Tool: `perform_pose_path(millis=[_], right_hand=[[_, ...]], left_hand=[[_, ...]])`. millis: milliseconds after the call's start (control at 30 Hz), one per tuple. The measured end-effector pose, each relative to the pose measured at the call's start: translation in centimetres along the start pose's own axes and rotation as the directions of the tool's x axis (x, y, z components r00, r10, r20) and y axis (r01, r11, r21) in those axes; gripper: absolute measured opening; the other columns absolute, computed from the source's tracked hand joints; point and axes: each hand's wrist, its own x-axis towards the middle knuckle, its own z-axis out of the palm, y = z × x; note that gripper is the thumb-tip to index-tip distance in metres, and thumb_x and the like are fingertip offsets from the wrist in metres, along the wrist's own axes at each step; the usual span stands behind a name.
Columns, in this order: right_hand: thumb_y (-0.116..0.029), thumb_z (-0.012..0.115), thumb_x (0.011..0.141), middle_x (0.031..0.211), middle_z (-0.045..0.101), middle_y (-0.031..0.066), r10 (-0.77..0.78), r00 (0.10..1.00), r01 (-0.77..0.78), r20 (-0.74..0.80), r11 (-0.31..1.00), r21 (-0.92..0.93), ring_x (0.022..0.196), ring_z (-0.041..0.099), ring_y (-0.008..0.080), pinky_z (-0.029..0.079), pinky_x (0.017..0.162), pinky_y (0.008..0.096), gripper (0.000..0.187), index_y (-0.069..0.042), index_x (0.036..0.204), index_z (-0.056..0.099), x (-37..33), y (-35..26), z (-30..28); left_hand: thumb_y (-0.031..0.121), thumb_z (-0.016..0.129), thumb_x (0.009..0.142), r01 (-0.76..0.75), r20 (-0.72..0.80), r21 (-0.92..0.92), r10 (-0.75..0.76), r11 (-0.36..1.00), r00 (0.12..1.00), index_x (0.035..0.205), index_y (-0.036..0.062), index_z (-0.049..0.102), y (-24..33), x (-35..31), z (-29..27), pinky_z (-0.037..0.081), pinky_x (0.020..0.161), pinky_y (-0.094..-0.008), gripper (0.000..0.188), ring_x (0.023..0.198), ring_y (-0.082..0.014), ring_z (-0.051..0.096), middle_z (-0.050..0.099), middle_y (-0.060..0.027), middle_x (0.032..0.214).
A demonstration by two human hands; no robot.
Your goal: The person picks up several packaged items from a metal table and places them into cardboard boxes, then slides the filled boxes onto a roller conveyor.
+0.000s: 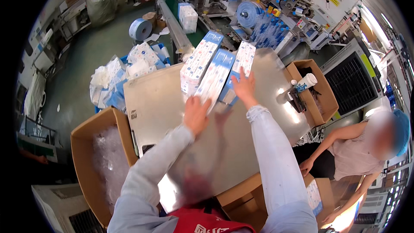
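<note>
While the left hand (pixel 197 115) curls at the near end of the middle package (pixel 217 71), whether pinching it I cannot tell, the right hand (pixel 245 88) spreads over the right package (pixel 245 54). Both are long and white, specked blue and red, with blue panels. Beyond the left hand lies a similar left package (pixel 200 58); the steel table (pixel 151 92) extends around both hands.

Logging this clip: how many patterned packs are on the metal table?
3, side by side: left pack, middle pack, right pack under right hand. Others may be hidden beneath.
</note>
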Motion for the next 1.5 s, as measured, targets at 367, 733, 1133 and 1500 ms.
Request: perform_pose_path(millis=[367, 733, 1133, 1500], right_hand=[[-0.035, 0.065, 0.082, 0.148, 0.033, 0.0081, -0.120, 0.990, 0.130, 0.080, 0.983, -0.132, 0.135, 0.018, 0.0483, 0.030, 0.096, 0.0680, 0.026, -0.020, 0.103, 0.070, -1.1, 0.5, 0.2], [-0.033, 0.081, 0.062, 0.146, 0.021, 0.0308, 0.245, 0.933, -0.221, 0.262, 0.968, -0.119, 0.126, 0.038, 0.0499, 0.041, 0.097, 0.0517, 0.118, -0.021, 0.152, 0.007, -12.2, 2.6, -6.2], [-0.038, 0.062, 0.088, 0.108, 0.063, 0.0103, 0.104, 0.651, -0.759, 0.752, 0.090, 0.644, 0.098, 0.062, 0.0192, 0.053, 0.083, 0.0318, 0.047, -0.001, 0.118, 0.057, -28.7, -0.8, -18.1], [-0.035, 0.062, 0.088, 0.125, 0.054, 0.0130, 0.073, 0.722, -0.689, 0.688, -0.010, 0.725, 0.113, 0.055, 0.0217, 0.046, 0.095, 0.0348, 0.060, -0.003, 0.134, 0.042, -33.3, -0.2, -18.4]], left_hand=[[0.028, 0.070, 0.066, 0.183, 0.092, 0.074, -0.190, 0.980, 0.978, 0.147, 0.0219, 0.031, 0.0, -5.8, -3.9, 0.037, 0.094, -0.0513, 0.090, 0.110, -0.0436, 0.043, 0.025, -0.0293, 0.146], [0.022, 0.069, 0.073, 0.024, 0.071, 0.073, -0.029, 0.997, 0.997, 0.140, 0.0178, 0.044, 1.7, -8.4, -5.4, 0.028, 0.109, -0.0495, 0.071, 0.133, -0.0438, 0.030, 0.025, -0.0253, 0.148], [0.014, 0.078, 0.075, 0.096, 0.027, -0.912, -0.176, 0.399, 0.984, 0.144, -0.0042, 0.026, 15.3, -13.4, -14.1, 0.028, 0.109, -0.0366, 0.089, 0.135, -0.0273, 0.034, 0.034, -0.0226, 0.146], [0.019, 0.085, 0.067, 0.297, 0.263, -0.845, -0.138, 0.446, 0.955, 0.146, -0.0017, 0.019, 17.0, -14.7, -17.3, 0.036, 0.105, -0.0371, 0.105, 0.126, -0.0283, 0.045, 0.038, -0.0210, 0.141]])
